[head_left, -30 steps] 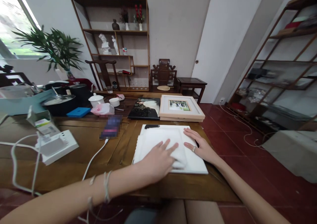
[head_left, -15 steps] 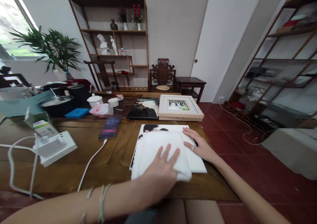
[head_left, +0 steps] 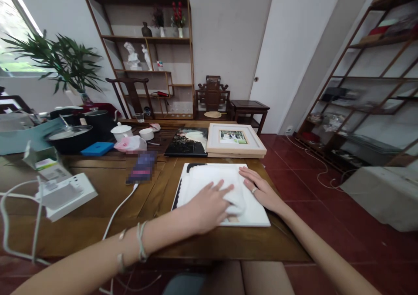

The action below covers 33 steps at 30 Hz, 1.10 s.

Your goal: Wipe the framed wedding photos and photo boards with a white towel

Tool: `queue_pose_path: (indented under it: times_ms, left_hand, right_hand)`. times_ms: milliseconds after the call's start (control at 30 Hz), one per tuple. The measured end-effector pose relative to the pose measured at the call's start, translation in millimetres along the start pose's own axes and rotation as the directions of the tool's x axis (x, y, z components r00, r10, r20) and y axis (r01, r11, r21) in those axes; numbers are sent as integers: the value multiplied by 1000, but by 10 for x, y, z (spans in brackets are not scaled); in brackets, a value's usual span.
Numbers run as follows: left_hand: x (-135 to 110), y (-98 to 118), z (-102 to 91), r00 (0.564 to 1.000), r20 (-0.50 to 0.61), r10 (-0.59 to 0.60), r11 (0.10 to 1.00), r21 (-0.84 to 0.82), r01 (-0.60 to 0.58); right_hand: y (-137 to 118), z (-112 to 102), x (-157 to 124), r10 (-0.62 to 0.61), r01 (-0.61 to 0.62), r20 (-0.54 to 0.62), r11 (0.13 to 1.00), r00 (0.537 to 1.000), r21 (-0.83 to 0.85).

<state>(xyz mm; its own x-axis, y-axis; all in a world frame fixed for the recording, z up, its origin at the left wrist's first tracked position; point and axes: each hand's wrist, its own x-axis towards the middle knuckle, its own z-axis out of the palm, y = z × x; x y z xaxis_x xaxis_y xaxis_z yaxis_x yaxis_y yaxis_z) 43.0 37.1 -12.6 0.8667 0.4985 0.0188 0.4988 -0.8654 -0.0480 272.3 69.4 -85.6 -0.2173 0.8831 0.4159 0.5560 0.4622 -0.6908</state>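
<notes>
A white cloth (head_left: 209, 179) lies folded over a white photo panel (head_left: 256, 214) near the table's front edge, covering most of its picture. My left hand (head_left: 210, 206) rests on the cloth with fingers spread, pressing it flat against the panel. On the panel's right side lies my right hand (head_left: 259, 189), its fingers stretched out over the surface and a ring on one finger. Only dark bits of the picture show at the panel's left and upper edges.
Behind the panel lie a dark photo panel (head_left: 186, 142) and a white framed photo (head_left: 237, 140). A phone (head_left: 142, 166) with a white cable (head_left: 119, 210) is to the left. Farther left are an opened box (head_left: 70, 197), a blue box (head_left: 97, 148) and a lidded pan (head_left: 68, 134).
My left hand has pushed the cloth away from me, up the panel. The cloth now covers the upper picture, and the panel's lower edge shows. My right hand stays in place.
</notes>
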Motion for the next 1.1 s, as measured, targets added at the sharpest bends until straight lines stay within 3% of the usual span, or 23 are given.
queue_pose_path:
  times_ms: [133, 233, 333, 533, 633, 733, 900, 1000, 1100]
  left_hand:
    - [246, -354, 44, 991, -48, -123, 992, 22, 124]
    - [359, -421, 92, 986, -59, -156, 984, 82, 161]
    - [344, -217, 128, 991, -63, -120, 980, 154, 128]
    - [-83, 558, 153, 991, -85, 104, 975, 204, -85]
    - [-239, 682, 107, 972, -91, 215, 967, 162, -198]
    - [-191, 517, 38, 974, -86, 211, 973, 118, -200]
    - [184, -96, -31, 997, 25, 67, 993, 98, -70]
    - [396, -422, 6, 1000, 6, -16, 994, 111, 15]
    - [515, -543, 65, 996, -33, -88, 984, 155, 92]
  right_hand:
    - [9, 9, 5, -2, 2, 2, 1000, 1000, -12]
    - [23, 9, 5, -8, 8, 7, 1000, 1000, -22]
    - [32, 7, 7, -13, 13, 15, 999, 1000, -30]
    - [24, -8, 2, -30, 30, 15, 999, 999, -19]
    - [21, -13, -3, -20, 20, 16, 1000, 1000, 0]
    - [33, -11, -1, -26, 26, 15, 1000, 1000, 4]
    - [63, 6, 7, -28, 28, 7, 999, 1000, -22]
    - [66, 10, 6, -20, 20, -7, 1000, 1000, -15]
    - [62, 7, 4, -21, 21, -5, 1000, 1000, -6]
